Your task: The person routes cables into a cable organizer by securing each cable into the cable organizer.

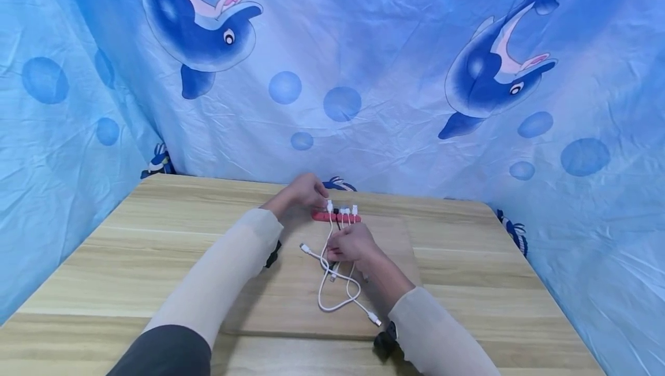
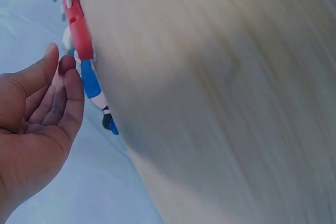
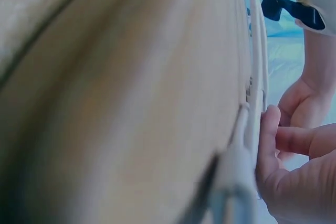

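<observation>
A red cable holder (image 1: 323, 216) lies near the board's far edge, with several white USB plugs and one black plug standing in its slots. At its left end, my left hand (image 1: 310, 190) is beside the leftmost white USB plug (image 1: 329, 206). In the left wrist view its fingers are loosely bent beside the red end, with a gap to the thumb. Just in front of the holder, my right hand (image 1: 353, 243) lies over the white cables (image 1: 337, 308) with bent fingers, fingertips right at the leftmost cable. I cannot tell whether they pinch it.
Under the cables lies a thin wooden board (image 1: 280, 312) on the wooden table (image 1: 130, 260). Loose cable ends spread toward the front, one white plug (image 1: 374, 319) near the right forearm. A blue dolphin-print curtain (image 1: 395, 151) stands behind the table.
</observation>
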Tool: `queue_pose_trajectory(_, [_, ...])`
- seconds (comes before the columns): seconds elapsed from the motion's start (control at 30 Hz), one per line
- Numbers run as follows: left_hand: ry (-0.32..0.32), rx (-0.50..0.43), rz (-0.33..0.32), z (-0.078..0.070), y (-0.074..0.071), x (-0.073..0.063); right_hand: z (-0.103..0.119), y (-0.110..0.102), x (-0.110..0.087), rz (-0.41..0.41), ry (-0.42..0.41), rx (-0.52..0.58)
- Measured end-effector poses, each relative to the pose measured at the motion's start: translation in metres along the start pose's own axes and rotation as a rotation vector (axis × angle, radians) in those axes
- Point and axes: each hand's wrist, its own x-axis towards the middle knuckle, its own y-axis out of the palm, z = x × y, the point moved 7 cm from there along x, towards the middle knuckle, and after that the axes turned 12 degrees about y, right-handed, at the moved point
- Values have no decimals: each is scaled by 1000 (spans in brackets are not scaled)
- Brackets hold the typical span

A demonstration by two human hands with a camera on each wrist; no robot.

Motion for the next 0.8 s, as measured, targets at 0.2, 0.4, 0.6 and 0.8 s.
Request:
queue_pose_trajectory(0.2, [33, -20, -7, -4, -10, -7, 6, -8, -1, 12, -42, 67])
queue_pose_trajectory(0.4, [93, -31, -27, -3, -17, -20, 13, -19, -5, 26, -51, 97])
queue_pose_trajectory(0.6, [88, -51, -49, 2, -23, -40, 21, -36, -7, 30, -60, 74])
queue_pose_trajectory(0.8, [83, -46, -104, 9, -33, -67, 27, -58, -7, 23, -79, 93])
